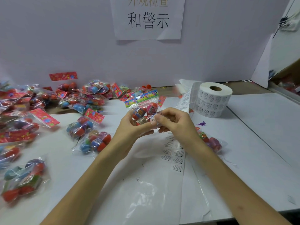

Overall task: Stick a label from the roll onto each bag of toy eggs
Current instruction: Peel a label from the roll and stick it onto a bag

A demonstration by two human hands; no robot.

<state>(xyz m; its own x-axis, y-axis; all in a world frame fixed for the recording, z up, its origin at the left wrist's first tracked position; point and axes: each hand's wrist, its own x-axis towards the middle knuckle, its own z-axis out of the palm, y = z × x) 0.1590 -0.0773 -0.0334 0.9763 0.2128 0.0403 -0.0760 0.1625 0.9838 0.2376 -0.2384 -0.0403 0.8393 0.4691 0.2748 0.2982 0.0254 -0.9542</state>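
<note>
A clear bag of toy eggs (143,109) with a colourful header card is held up over the middle of the table. My left hand (131,127) grips it from below and the left. My right hand (175,122) pinches the bag's lower right part, thumb on a small white label there. The label roll (212,99) stands upright behind my right hand, its strip of printed labels (183,101) hanging loose toward me. Another bag of eggs (212,143) lies partly hidden under my right wrist.
Several bags of eggs (90,140) are heaped across the left half of the table. A used liner strip (177,155) lies on white paper in front of me. A small purple toy dinosaur (201,123) sits by the roll. A partition wall (65,46) with a paper sign closes off the back.
</note>
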